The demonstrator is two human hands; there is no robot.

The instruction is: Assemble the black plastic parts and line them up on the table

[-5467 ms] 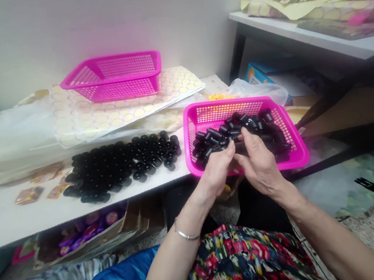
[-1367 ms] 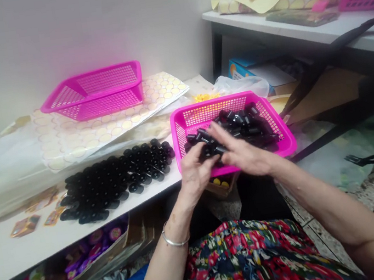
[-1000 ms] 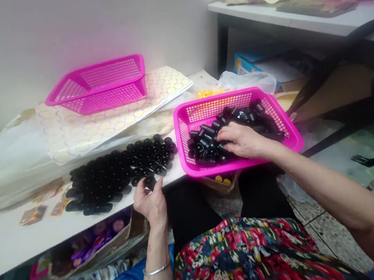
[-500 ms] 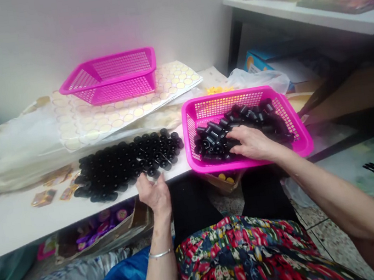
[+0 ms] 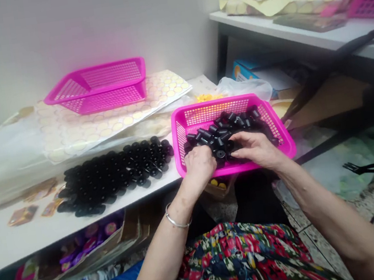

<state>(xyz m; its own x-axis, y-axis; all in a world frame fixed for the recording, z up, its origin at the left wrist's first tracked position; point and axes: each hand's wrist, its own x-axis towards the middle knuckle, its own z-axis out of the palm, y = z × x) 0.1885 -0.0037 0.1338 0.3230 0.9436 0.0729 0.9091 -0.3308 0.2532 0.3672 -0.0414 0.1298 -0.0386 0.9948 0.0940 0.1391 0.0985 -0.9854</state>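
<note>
Black cap [image 5: 220, 154], probably light, stiff, kinda slick, is being pinched by its sides in the right hand [image 5: 255, 146] at the table [image 5: 13, 238]'s front edge, left hand [image 5: 199, 163] curled shut alongside.

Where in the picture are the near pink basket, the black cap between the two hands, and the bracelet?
near pink basket [image 5: 216, 103], head view, on its back rim.
black cap [image 5: 220, 154], head view, on its round end.
bracelet [image 5: 176, 223], head view, on the metal band.
</note>
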